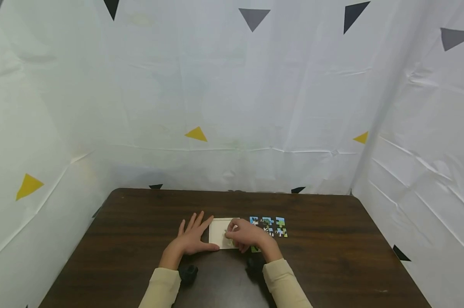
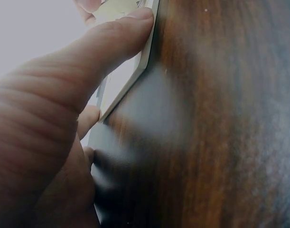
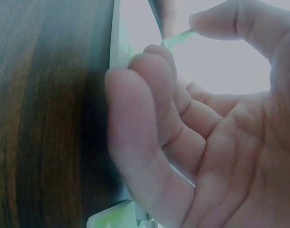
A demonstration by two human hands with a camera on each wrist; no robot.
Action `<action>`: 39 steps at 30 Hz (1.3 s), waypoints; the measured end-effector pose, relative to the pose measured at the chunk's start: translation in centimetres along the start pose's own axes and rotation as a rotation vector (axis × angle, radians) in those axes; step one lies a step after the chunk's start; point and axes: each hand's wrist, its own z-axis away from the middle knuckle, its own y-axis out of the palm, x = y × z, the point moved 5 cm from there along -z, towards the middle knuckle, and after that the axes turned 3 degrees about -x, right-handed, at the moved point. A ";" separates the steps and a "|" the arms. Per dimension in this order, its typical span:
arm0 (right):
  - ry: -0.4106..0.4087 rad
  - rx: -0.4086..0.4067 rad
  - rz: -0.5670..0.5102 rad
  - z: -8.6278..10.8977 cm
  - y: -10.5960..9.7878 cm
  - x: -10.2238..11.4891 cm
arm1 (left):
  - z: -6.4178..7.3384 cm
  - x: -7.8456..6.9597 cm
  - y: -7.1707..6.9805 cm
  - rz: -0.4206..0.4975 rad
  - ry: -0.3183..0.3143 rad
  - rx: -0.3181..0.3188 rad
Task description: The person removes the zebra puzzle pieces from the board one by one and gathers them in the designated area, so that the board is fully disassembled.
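A pale, flat puzzle board (image 1: 216,231) lies on the table in front of me. My left hand (image 1: 193,237) spreads its fingers at the board's left edge. In the left wrist view its thumb (image 2: 121,35) lies straight over the near edge of the board. Above the board's right part, my right hand (image 1: 249,235) pinches a small jigsaw piece (image 3: 179,39) between thumb and finger; its picture side is mostly hidden. Printed pieces (image 1: 280,222) lie right of the board, some partly covered by the right hand and wrist.
The dark wooden table (image 1: 332,265) reaches back to white sheeting (image 1: 232,94) with printed triangles. Black devices (image 1: 188,273) sit beneath both wrists. Another green piece (image 3: 114,216) lies close under the right hand.
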 end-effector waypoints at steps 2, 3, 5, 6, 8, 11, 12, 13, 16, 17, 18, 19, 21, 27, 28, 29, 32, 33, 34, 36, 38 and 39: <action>-0.003 0.001 -0.007 0.0 0.0 -0.1 | 0.0 0.0 0.0 -0.001 0.001 -0.001; -0.007 0.002 -0.010 0.0 0.0 -0.1 | 0.1 -0.1 0.0 -0.001 0.004 -0.004; -0.019 0.004 -0.014 0.0 -0.1 -0.2 | 0.1 -0.2 -0.1 0.002 0.007 -0.007; -0.028 0.005 -0.017 0.0 -0.1 -0.3 | 0.1 -0.2 -0.1 0.002 0.005 -0.004; -0.044 0.009 -0.023 -0.1 -0.2 -0.5 | 0.1 -0.2 -0.1 0.002 0.002 0.002; -0.070 0.008 -0.033 -0.2 -0.4 -0.6 | 0.2 -0.2 -0.2 0.001 -0.002 0.011; -0.077 0.008 -0.041 -0.2 -0.4 -0.6 | 0.2 -0.2 -0.2 -0.003 -0.005 0.014; -0.082 0.008 -0.048 -0.2 -0.5 -0.6 | 0.1 -0.2 -0.2 -0.006 -0.007 0.014; -0.095 0.006 -0.069 -0.1 -0.8 -0.5 | 0.1 -0.3 -0.3 -0.006 -0.008 0.006; -0.098 0.007 -0.072 -0.1 -0.8 -0.5 | 0.1 -0.3 -0.3 -0.006 -0.007 0.005; -0.100 0.007 -0.074 0.0 -0.9 -0.6 | 0.1 -0.3 -0.2 -0.007 -0.008 0.008; -0.101 0.006 -0.073 0.1 -0.9 -0.6 | 0.1 -0.3 -0.2 -0.007 -0.007 0.010; -0.098 0.005 -0.067 0.3 -0.9 -0.8 | 0.1 -0.4 0.0 -0.004 -0.001 0.009; -0.108 -0.004 -0.048 1.0 -1.2 -0.4 | 0.0 -0.2 0.3 -0.006 0.003 -0.011; -0.112 -0.008 -0.047 1.2 -1.3 -0.2 | 0.0 -0.2 0.4 -0.006 0.002 -0.013; -0.119 -0.013 -0.042 1.3 -1.4 0.0 | 0.0 -0.1 0.4 -0.008 0.001 -0.015; -0.138 -0.030 -0.011 1.7 -1.6 0.1 | -0.1 -0.1 0.4 -0.007 -0.001 -0.013; -0.145 -0.039 -0.003 1.8 -1.7 0.0 | -0.1 -0.1 0.4 -0.007 -0.002 -0.012; -0.150 -0.052 0.013 1.9 -1.8 -0.1 | -0.1 0.0 0.5 -0.009 -0.003 -0.011; -0.170 -0.087 0.040 2.1 -1.9 -0.3 | -0.1 0.1 0.5 -0.016 -0.001 -0.012; -0.189 -0.126 0.047 2.5 -2.1 -0.4 | -0.2 0.3 0.5 -0.026 0.001 -0.016; -0.199 -0.146 0.053 2.6 -2.2 -0.4 | -0.3 0.4 0.5 -0.029 0.003 -0.018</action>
